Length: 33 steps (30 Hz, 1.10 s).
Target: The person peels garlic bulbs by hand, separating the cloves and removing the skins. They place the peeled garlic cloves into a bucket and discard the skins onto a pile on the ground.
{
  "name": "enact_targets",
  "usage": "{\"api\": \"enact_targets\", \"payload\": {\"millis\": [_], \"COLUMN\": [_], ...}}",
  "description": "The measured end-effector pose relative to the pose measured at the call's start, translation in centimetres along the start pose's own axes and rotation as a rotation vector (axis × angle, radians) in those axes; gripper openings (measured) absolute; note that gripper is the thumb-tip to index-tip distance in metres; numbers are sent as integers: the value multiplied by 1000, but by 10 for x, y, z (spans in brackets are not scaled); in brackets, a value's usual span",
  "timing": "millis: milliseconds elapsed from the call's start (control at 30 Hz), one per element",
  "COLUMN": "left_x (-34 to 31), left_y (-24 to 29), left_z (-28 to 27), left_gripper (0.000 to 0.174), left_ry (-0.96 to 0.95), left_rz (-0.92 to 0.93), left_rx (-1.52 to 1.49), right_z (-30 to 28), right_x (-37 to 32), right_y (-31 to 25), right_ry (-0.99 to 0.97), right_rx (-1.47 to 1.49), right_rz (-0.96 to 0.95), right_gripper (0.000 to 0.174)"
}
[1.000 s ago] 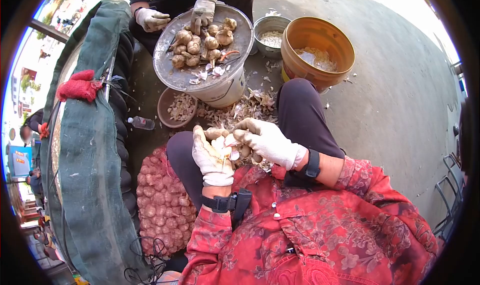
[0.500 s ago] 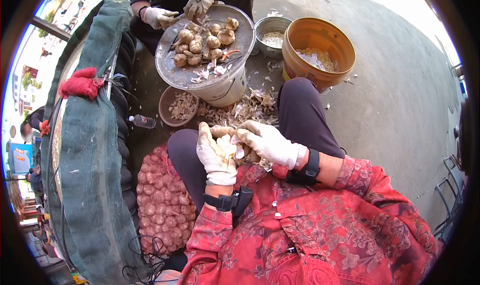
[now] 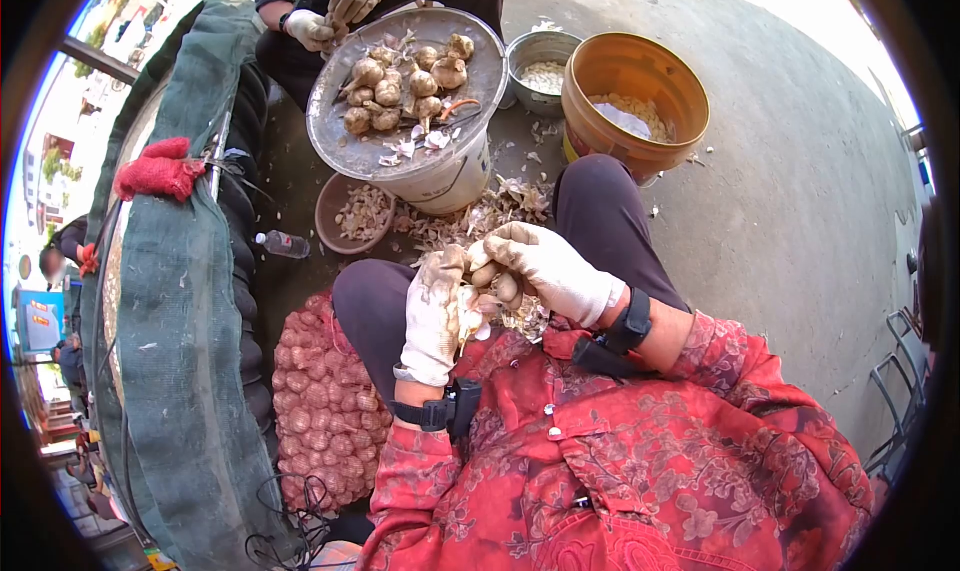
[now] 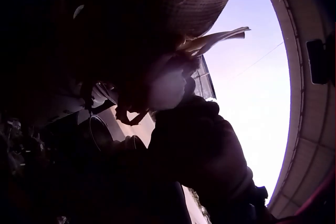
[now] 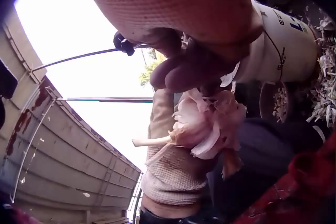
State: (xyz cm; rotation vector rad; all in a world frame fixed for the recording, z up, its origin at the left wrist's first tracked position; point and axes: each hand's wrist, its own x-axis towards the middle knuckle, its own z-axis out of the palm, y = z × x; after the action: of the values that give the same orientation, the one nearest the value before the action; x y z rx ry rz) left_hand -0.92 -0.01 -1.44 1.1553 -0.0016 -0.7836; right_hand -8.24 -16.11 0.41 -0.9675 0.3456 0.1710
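Note:
A garlic bulb (image 5: pixel 202 124) with loosened, papery skin and a stalk poking out sits between my two gloved hands, above my lap. My left hand (image 3: pixel 435 311) grips it from the left, its back turned upward in the head view. From the right, the curled fingers of my right hand (image 3: pixel 560 271) pinch at the top of the bulb, their soiled fingertips right against it. In the head view, pale cloves and skin (image 3: pixel 470 316) show beside the left palm, the rest hidden by the gloves. The left wrist view is mostly dark.
Ahead, a lidded white bucket (image 3: pixel 440 176) carries several garlic bulbs (image 3: pixel 388 91); another person's gloved hands (image 3: pixel 340 11) are behind it. Around are a brown bowl (image 3: pixel 330 216), peelings (image 3: pixel 490 216), a grey pail (image 3: pixel 540 96), an orange-brown bucket (image 3: pixel 585 121) and a red net sack (image 3: pixel 330 411).
My left hand has rolled inward, turning its back upward, while my right hand has shifted slightly up and right. The other person's hands have drawn back from the bucket lid and come together.

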Motion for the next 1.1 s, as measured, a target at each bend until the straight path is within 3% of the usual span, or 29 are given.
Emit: {"api": "enact_targets", "payload": {"millis": [67, 100, 200, 433, 500, 533, 833, 900, 1033, 1100], "left_x": [6, -6, 0, -10, -3, -4, -12, -10, -5, -2], "left_y": [-16, 0, -4, 6, -8, -10, 8, 6, -6, -5], "left_z": [-10, 13, 7, 17, 10, 9, 25, 23, 15, 12], "left_gripper": [24, 20, 17, 16, 16, 16, 20, 20, 19, 18], "left_ry": [-218, -114, -127, -149, -224, -224, -182, -198, -175, -283], "left_rz": [89, -31, -16, -30, 133, 130, 45, -94, -42, -130], "left_rx": [435, 150, 216, 367, 250, 250, 457, 330, 237, 125], "right_z": [3, 3, 2, -9, -13, -12, -13, -13, -10, -11], "right_x": [-2, -3, -1, 1, 4, 4, 9, 8, 6, 6], "right_y": [-2, -3, -3, -2, 2, 2, 13, 9, 0, 0], "right_ry": [23, 46, 40, -11, -61, -59, 82, 98, 108, 77], "right_rx": [-50, -100, -216, -139, -66, -63, -2, -54, -173, -166], "right_rz": [6, 10, 15, 4, 22, 24, -1, 33, 27, 8], "right_gripper": [22, 22, 23, 29, 31, 31, 27, 26, 27, 27]}}
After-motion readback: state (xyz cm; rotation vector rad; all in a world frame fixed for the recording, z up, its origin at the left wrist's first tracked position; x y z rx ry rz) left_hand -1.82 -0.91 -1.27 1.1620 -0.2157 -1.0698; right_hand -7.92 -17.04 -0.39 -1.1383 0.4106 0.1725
